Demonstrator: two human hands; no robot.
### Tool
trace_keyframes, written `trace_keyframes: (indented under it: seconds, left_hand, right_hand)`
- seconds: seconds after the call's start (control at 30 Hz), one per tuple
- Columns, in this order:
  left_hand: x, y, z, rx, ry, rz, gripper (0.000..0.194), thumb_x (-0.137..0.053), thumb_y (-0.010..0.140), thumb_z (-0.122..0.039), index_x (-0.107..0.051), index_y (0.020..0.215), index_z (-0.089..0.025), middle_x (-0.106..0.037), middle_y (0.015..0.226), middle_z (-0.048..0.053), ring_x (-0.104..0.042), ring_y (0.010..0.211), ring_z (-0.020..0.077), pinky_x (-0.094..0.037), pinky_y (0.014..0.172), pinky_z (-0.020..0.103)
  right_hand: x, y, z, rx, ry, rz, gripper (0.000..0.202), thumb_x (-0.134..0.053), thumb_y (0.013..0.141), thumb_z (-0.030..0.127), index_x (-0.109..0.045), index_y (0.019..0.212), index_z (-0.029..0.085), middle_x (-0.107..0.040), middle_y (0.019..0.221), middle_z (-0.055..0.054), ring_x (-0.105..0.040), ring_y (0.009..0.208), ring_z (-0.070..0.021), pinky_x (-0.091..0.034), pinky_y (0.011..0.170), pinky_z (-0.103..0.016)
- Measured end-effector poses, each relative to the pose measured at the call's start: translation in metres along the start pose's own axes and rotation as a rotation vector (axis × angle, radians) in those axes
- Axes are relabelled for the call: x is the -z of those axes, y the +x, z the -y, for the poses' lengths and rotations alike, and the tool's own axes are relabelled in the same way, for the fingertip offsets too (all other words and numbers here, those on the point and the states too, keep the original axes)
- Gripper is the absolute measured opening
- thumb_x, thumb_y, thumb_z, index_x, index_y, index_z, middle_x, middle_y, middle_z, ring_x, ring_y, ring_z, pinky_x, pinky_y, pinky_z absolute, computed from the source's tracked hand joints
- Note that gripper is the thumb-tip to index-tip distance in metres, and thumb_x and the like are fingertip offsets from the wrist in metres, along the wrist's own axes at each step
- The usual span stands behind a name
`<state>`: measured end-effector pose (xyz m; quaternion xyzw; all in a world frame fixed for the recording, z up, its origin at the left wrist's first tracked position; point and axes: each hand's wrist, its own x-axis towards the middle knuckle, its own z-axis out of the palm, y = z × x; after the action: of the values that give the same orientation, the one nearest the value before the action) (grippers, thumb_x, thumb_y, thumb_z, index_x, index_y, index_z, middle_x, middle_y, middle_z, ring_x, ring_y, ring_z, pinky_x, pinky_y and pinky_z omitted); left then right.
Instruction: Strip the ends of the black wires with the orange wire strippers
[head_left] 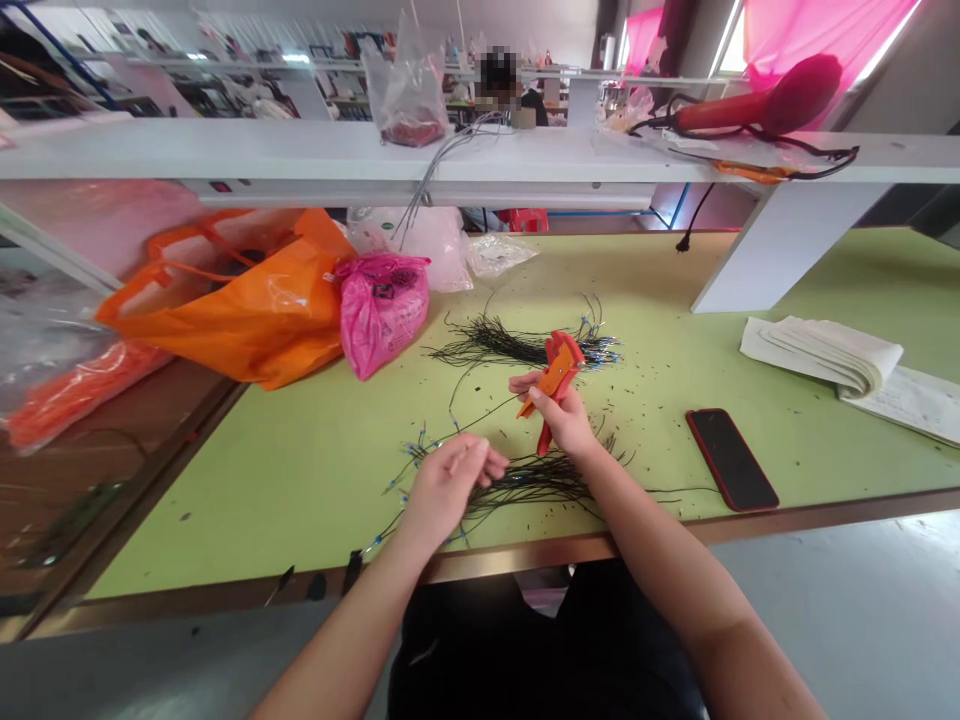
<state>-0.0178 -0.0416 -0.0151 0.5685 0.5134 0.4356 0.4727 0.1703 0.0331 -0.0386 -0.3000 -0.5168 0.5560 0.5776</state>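
My right hand (568,415) is closed round an orange and red wire stripper (559,372), its head pointing up and away from me. My left hand (448,482) hovers at the left part of the near bundle of black wires (536,482), thumb and fingers drawn together; whatever lies between them is hidden. A single thin black wire (491,412) runs from beside the stripper down towards the left hand. Blue-tipped wire ends (411,450) fan out left of that hand. Beyond the stripper lies a second bundle of black wires (504,342), with blue connectors (604,350) at its right end.
An orange bag (277,310) and a pink plastic bag (384,310) stand at the left. On the right lie a phone (733,460) and folded papers (825,352). Across the back runs a white shelf (285,150) carrying a red heat-gun-like tool (757,105). Small black scraps dot the green table (285,480).
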Motion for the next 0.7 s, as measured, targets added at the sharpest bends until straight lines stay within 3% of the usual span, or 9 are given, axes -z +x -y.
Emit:
trace_keyframes:
  seconds: [0.07, 0.13, 0.2, 0.3, 0.47, 0.6, 0.7]
  left_hand:
    - [-0.006, 0.011, -0.012, -0.321, 0.339, -0.212, 0.028, -0.062, 0.094, -0.047, -0.068, 0.101, -0.02, -0.076, 0.108, 0.011, -0.07, 0.105, 0.0276, -0.057, 0.093, 0.042]
    - [-0.014, 0.033, -0.018, -0.435, 0.552, -0.226, 0.029, -0.06, 0.094, -0.039, -0.067, 0.114, -0.019, -0.07, 0.126, 0.015, -0.064, 0.122, 0.0314, -0.052, 0.103, 0.047]
    - [-0.021, 0.059, -0.016, -0.394, 0.642, -0.089, 0.029, -0.053, 0.099, -0.033, -0.066, 0.12, -0.019, -0.072, 0.124, 0.013, -0.069, 0.113, 0.0284, -0.055, 0.097, 0.044]
    - [-0.025, 0.087, -0.006, -0.353, 0.74, -0.009, 0.033, -0.047, 0.102, -0.032, -0.066, 0.128, -0.022, -0.074, 0.124, 0.01, -0.072, 0.107, 0.0266, -0.057, 0.091, 0.04]
    - [-0.011, 0.091, 0.01, -0.468, 0.827, 0.062, 0.035, -0.056, 0.1, -0.032, -0.067, 0.133, -0.026, -0.078, 0.114, 0.006, -0.073, 0.098, 0.0238, -0.056, 0.084, 0.034]
    - [0.003, 0.081, 0.011, -0.562, 0.831, -0.044, 0.031, -0.052, 0.103, -0.036, -0.074, 0.122, -0.026, -0.074, 0.084, 0.003, -0.07, 0.077, 0.0193, -0.052, 0.07, 0.029]
    - [0.004, 0.076, 0.007, -0.585, 0.81, -0.131, 0.033, -0.049, 0.105, -0.039, -0.077, 0.114, -0.023, -0.073, 0.081, 0.004, -0.069, 0.075, 0.0187, -0.05, 0.069, 0.029]
  right_hand:
    - [-0.003, -0.002, 0.001, 0.004, -0.031, 0.051, 0.043, -0.073, 0.085, 0.058, -0.072, 0.103, 0.019, -0.076, 0.111, -0.011, -0.071, 0.106, -0.0284, -0.056, 0.095, -0.043]
    - [-0.005, -0.004, 0.001, 0.005, -0.055, 0.096, 0.044, -0.07, 0.086, 0.06, -0.072, 0.101, 0.019, -0.075, 0.103, -0.01, -0.07, 0.099, -0.0265, -0.057, 0.09, -0.041]
    - [-0.004, -0.005, -0.001, 0.005, -0.069, 0.092, 0.045, -0.069, 0.086, 0.062, -0.071, 0.098, 0.019, -0.072, 0.094, -0.007, -0.069, 0.09, -0.0236, -0.058, 0.085, -0.038]
    - [0.002, -0.006, -0.001, -0.015, -0.071, 0.073, 0.047, -0.07, 0.086, 0.062, -0.07, 0.103, 0.018, -0.07, 0.093, -0.006, -0.067, 0.087, -0.0214, -0.057, 0.085, -0.036]
    - [0.014, -0.005, 0.01, -0.072, -0.071, 0.183, 0.046, -0.07, 0.087, 0.059, -0.072, 0.109, 0.019, -0.072, 0.105, -0.009, -0.068, 0.098, -0.0246, -0.057, 0.089, -0.039]
    - [0.016, -0.004, 0.019, -0.075, -0.027, 0.155, 0.036, -0.074, 0.087, 0.052, -0.072, 0.103, 0.019, -0.073, 0.104, -0.009, -0.07, 0.098, -0.0247, -0.056, 0.095, -0.042]
    - [0.014, -0.004, 0.019, -0.108, 0.057, 0.028, 0.037, -0.075, 0.085, 0.053, -0.069, 0.1, 0.02, -0.074, 0.093, -0.007, -0.071, 0.087, -0.0229, -0.058, 0.09, -0.042]
